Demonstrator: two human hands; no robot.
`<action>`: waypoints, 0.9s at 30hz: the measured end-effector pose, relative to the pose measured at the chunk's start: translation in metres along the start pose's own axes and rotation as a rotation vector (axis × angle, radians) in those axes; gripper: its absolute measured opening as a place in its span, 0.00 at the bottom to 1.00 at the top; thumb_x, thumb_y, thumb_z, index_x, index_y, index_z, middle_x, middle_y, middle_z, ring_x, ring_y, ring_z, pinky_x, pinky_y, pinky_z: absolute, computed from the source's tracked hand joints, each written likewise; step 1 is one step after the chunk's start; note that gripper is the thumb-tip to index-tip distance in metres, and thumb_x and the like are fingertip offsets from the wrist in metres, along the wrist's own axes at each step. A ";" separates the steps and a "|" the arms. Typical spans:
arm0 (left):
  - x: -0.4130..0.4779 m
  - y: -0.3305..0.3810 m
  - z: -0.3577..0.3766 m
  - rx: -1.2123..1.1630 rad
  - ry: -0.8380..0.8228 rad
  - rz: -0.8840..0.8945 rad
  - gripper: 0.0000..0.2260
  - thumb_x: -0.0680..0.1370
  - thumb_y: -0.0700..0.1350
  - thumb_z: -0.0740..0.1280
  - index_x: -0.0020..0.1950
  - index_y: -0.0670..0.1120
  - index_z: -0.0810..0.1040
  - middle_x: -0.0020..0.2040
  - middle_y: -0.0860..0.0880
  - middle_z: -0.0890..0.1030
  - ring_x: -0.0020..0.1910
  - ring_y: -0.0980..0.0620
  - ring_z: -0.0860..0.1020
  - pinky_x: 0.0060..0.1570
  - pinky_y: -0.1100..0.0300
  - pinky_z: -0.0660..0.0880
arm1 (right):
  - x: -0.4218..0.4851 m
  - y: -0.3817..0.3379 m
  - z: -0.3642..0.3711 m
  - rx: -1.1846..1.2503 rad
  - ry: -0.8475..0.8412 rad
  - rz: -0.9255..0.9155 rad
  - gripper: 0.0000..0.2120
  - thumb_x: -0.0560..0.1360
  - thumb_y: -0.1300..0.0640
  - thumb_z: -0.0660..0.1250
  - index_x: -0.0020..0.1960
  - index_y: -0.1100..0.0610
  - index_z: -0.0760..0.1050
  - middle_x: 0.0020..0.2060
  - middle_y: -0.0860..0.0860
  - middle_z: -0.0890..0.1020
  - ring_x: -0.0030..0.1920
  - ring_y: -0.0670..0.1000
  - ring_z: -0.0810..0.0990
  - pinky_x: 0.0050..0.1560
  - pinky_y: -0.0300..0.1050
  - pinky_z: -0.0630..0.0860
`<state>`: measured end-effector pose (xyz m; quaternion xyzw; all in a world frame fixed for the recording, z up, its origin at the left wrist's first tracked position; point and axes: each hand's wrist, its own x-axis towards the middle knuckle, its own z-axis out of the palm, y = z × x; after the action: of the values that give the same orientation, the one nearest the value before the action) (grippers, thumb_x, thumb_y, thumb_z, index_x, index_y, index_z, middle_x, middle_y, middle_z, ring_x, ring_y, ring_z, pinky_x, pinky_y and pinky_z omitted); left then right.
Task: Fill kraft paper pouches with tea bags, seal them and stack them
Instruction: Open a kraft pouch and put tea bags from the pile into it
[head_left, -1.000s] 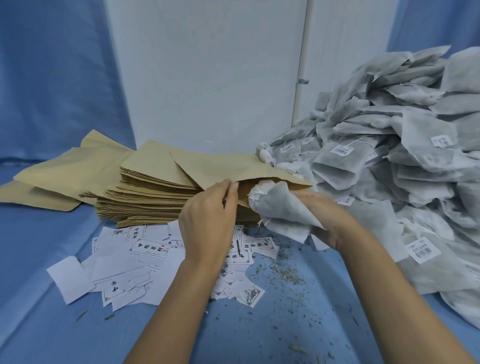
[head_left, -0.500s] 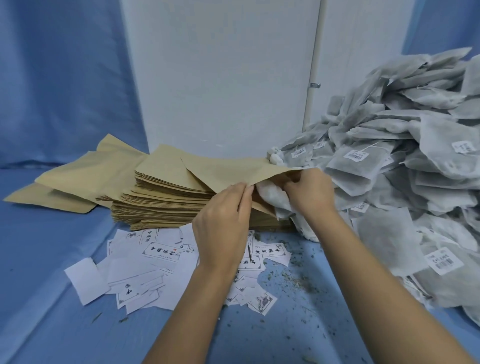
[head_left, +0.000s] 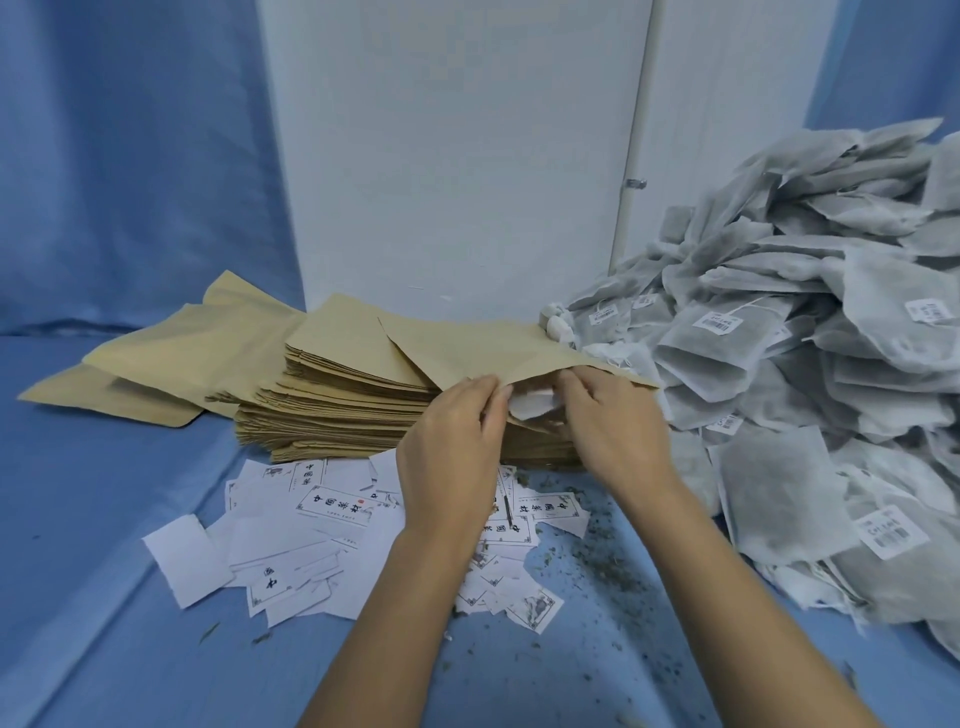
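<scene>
Both hands meet at the open mouth of the top pouch (head_left: 483, 348), which lies on a tall stack (head_left: 337, 410) of flat kraft pouches at the middle of the blue tabletop (head_left: 104, 519). The left grip (head_left: 449, 457) pinches the near lip of the mouth between thumb and fingertips. The right grip (head_left: 615, 436) has its fingers bent in under the upper lip, against a white tea bag (head_left: 532, 402) that shows in the opening between the two hands. I cannot tell whether those fingers grasp the bag, the lip or only press.

A large heap (head_left: 779, 364) of grey tea bags, some with barcode tags, rises on the right and touches the pouch's far corner. More loose pouches (head_left: 156, 364) lie flat to the left of the stack. White printed labels (head_left: 332, 506) are scattered in front of it, beneath the wrists, with tea crumbs (head_left: 608, 561) spilled just beside them.
</scene>
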<state>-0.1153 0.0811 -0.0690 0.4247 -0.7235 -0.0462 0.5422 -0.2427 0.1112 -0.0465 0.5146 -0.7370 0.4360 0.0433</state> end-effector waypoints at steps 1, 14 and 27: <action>0.000 0.000 0.000 -0.015 0.002 -0.011 0.12 0.79 0.51 0.64 0.57 0.48 0.82 0.54 0.53 0.83 0.54 0.55 0.79 0.45 0.66 0.68 | -0.001 -0.002 0.002 0.061 -0.039 -0.033 0.16 0.79 0.51 0.55 0.35 0.54 0.71 0.34 0.49 0.78 0.40 0.55 0.75 0.39 0.49 0.68; -0.004 0.000 0.001 -0.092 0.058 0.050 0.10 0.78 0.48 0.65 0.52 0.46 0.84 0.49 0.52 0.84 0.51 0.55 0.81 0.45 0.60 0.77 | 0.035 -0.010 0.031 -0.049 -0.425 -0.096 0.12 0.79 0.60 0.54 0.53 0.61 0.75 0.52 0.61 0.79 0.52 0.63 0.76 0.52 0.51 0.74; -0.004 0.001 0.001 -0.063 0.161 0.221 0.10 0.78 0.46 0.65 0.49 0.43 0.85 0.45 0.51 0.85 0.44 0.55 0.83 0.40 0.61 0.78 | 0.033 -0.028 0.021 0.090 -0.604 -0.053 0.11 0.81 0.63 0.52 0.55 0.57 0.72 0.58 0.60 0.77 0.50 0.53 0.72 0.45 0.37 0.61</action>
<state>-0.1164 0.0838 -0.0713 0.3276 -0.7182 0.0253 0.6133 -0.2274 0.0706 -0.0258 0.6416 -0.6826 0.2942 -0.1895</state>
